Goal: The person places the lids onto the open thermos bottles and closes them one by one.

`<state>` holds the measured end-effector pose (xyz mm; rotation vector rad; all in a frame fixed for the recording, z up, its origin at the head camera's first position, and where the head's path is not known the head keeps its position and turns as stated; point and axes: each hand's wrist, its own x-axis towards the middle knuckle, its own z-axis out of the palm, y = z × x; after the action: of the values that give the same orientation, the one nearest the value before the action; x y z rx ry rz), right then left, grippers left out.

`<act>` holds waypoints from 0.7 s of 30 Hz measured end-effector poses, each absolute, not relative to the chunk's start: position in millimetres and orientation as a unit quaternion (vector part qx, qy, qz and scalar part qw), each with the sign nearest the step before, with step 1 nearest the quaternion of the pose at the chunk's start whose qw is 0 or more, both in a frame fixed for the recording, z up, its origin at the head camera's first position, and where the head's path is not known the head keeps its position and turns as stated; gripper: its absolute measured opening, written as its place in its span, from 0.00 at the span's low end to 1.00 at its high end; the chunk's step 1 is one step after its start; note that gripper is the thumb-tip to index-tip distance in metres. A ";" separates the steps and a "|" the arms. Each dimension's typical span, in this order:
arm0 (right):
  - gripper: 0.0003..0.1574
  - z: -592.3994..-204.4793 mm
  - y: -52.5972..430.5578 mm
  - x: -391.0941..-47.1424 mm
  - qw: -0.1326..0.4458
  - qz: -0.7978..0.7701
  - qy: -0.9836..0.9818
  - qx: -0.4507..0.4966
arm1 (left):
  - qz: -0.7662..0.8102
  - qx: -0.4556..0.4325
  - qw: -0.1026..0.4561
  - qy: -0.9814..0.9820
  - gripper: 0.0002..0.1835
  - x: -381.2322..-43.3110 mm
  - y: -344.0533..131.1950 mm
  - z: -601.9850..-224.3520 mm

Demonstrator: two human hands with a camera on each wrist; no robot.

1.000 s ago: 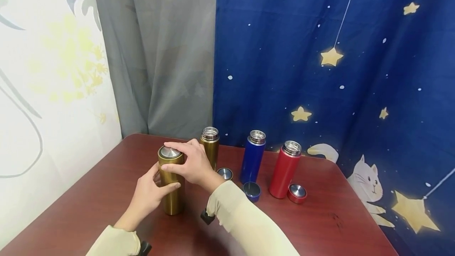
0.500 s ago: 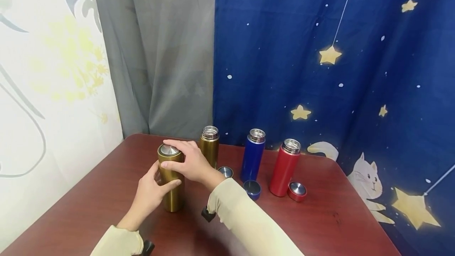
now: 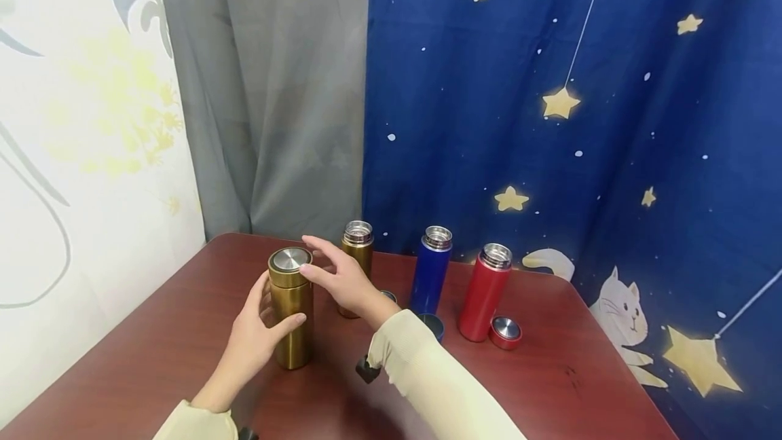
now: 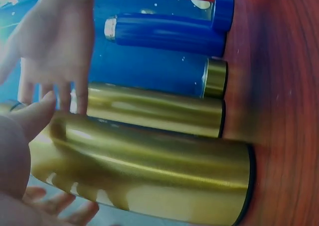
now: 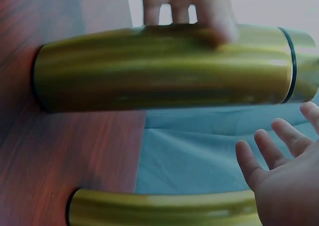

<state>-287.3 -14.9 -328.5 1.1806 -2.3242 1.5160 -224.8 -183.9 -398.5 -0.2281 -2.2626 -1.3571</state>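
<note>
A large gold thermos (image 3: 292, 301) stands upright on the table, its silver-topped lid (image 3: 290, 260) seated on it. My left hand (image 3: 246, 339) grips its body from the left, thumb across the front and fingers partly hidden behind. Beside the lid, my right hand (image 3: 345, 280) is held with fingers spread; its thumb tip is at the lid's rim, and whether it touches I cannot tell. In the right wrist view, the right fingers (image 5: 269, 149) are extended just off the lid end. Behind the right hand stands a slimmer gold thermos (image 3: 358, 255) with an uncapped mouth.
A blue thermos (image 3: 431, 276) and a red thermos (image 3: 485, 296) stand uncapped to the right. On the reddish-brown table (image 3: 550, 386) lie a red lid (image 3: 506, 333), a blue lid (image 3: 433, 326) and a gold lid (image 4: 216, 78). Curtains hang behind.
My right hand has come off the large thermos's lid and shifted slightly right, its fingers spreading. The left hand keeps its grip. The view has shifted slightly.
</note>
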 end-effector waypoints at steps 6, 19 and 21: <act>0.25 -329.4 -2.3 -277.5 0.057 0.520 -0.761 0.385 | -0.513 -0.046 0.321 -0.795 0.44 -208.8 -178.9 -393.6; 0.22 -376.6 22.5 -296.4 0.044 0.500 -0.786 0.361 | -0.561 -0.053 0.409 -0.718 0.36 -180.2 -165.6 -377.3; 0.22 -381.3 27.1 -297.4 0.044 0.496 -0.793 0.353 | -0.571 -0.062 0.405 -0.711 0.36 -177.5 -162.7 -374.1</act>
<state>-297.4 27.1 -381.3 1.0780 -2.4228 1.5150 -177.5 -162.7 -374.1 -0.1574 -1.7940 -1.4422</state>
